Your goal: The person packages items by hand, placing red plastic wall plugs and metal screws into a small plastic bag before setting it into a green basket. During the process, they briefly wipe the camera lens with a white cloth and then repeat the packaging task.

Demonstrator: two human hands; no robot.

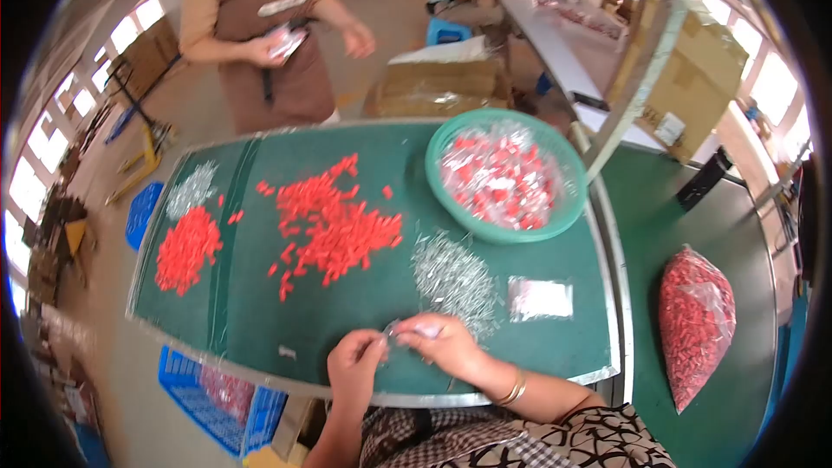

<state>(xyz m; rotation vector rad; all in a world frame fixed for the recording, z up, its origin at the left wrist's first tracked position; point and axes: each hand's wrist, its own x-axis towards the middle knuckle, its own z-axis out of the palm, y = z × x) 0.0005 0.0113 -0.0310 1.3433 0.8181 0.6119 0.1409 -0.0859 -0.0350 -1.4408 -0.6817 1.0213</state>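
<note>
My left hand point(356, 359) and my right hand point(440, 345) meet above the near edge of the green table point(286, 329). Both pinch a small clear plastic bag point(392, 329); what is inside it is too small to make out. Just beyond my right hand lies a heap of silvery screws point(452, 282). A flat stack of clear bags point(539, 299) is to its right. Farther off, a large spread of red plastic wall plugs point(338, 225) covers the middle of the table.
A green basin point(442, 195) with filled bags stands at the back right. At left lie more red plugs point(188, 251) and screws point(192, 191). A blue crate point(195, 394) sits below; a sack point(696, 321) lies right. A person point(264, 35) stands opposite.
</note>
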